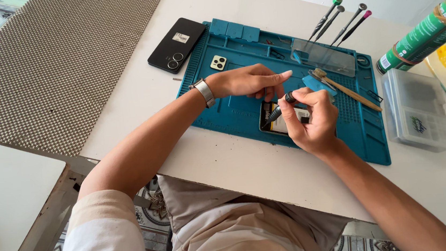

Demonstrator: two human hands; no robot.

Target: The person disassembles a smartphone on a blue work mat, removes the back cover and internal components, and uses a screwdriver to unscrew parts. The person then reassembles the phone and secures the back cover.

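My right hand [311,118] grips a small black screwdriver [277,111], its tip pointing down-left onto an opened phone [282,125] lying on the teal work mat [233,114]. My left hand [248,80], with a silver watch on the wrist, reaches over from the left. Its fingers rest on the top edge of the opened phone. Most of the phone is hidden under both hands.
A black phone back cover [177,45] lies off the mat at upper left. A small camera module [218,62], a clear panel [324,56], a wooden-handled brush [346,89] and several upright screwdrivers [340,19] sit on the mat. A clear parts box [418,111] and green can [427,29] stand right.
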